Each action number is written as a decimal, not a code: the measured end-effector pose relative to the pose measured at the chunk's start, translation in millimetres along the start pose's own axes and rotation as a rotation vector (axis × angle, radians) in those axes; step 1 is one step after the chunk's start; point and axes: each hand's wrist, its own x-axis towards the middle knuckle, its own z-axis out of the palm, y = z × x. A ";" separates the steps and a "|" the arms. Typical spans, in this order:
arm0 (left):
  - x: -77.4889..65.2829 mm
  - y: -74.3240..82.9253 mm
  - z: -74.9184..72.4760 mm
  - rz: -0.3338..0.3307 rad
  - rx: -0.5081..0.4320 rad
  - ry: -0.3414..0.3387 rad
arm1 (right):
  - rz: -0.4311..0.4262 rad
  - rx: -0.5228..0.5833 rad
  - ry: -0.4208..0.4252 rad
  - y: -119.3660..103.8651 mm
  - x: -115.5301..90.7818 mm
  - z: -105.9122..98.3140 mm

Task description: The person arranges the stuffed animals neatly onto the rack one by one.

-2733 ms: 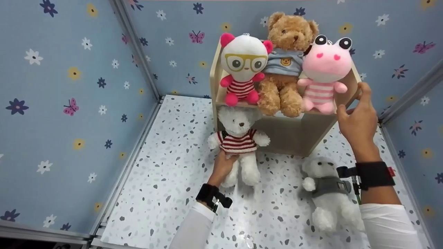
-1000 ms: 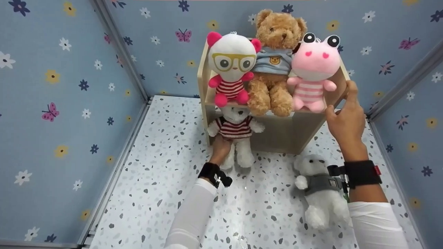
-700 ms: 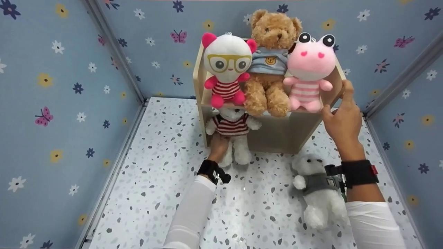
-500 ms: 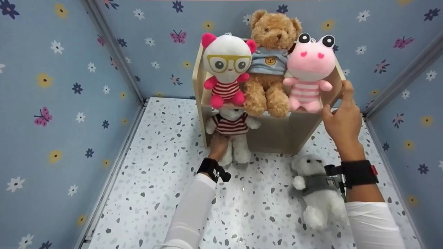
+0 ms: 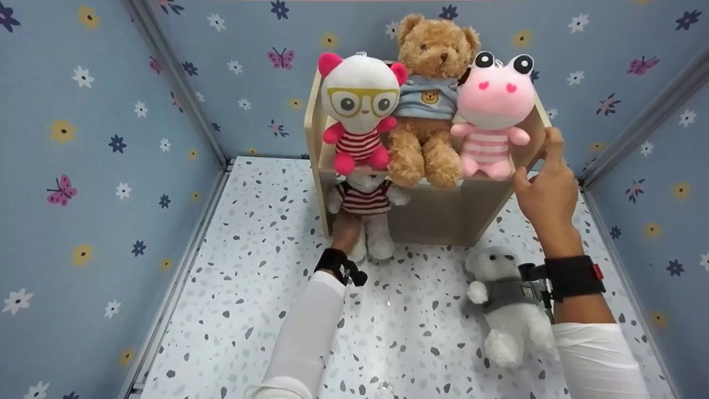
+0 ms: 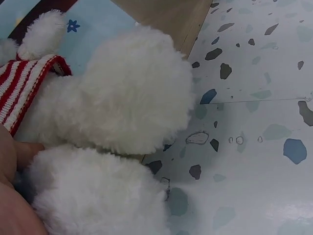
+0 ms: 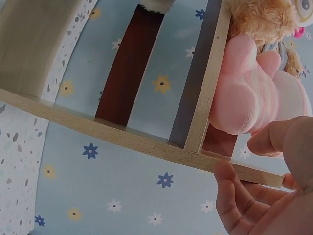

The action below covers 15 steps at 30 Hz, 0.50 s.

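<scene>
My left hand (image 5: 348, 233) grips a white teddy bear (image 5: 379, 238) in a red-and-white striped sweater (image 6: 30, 88) low on its body. The bear stands in the lower left compartment of a small wooden shelf (image 5: 482, 208), its head partly hidden by the upper board. In the left wrist view its fluffy legs (image 6: 122, 93) stick out past the thumb. My right hand (image 5: 548, 191) holds the shelf's right side panel (image 7: 132, 142), thumb on the inner side and fingers outside. Above sit a panda toy (image 5: 360, 105), a brown teddy bear (image 5: 424, 149) and a pink frog-eyed toy (image 5: 496, 102).
A second white plush bear (image 5: 509, 310) in a grey top lies on the speckled floor (image 5: 249, 310) at the front right, beside my right forearm. Flower-patterned walls (image 5: 99, 166) with metal edge rails enclose the sides and back.
My left hand has pushed the white teddy bear back into the lower compartment, its head now going under the upper board. The right hand keeps its hold, and the view has shifted slightly right.
</scene>
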 end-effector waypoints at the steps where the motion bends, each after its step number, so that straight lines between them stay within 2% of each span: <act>1: 0.6 -0.5 0.6 -0.005 -0.005 -0.002 | -0.003 -0.002 0.002 0.3 0.3 0.0; 12: 12.6 -12.2 10.2 -0.021 0.080 0.037 | -0.022 0.009 0.031 2.3 0.2 3.2; 15: 13.6 -13.2 11.3 -0.025 0.053 0.029 | -0.015 0.008 0.028 2.5 0.0 3.4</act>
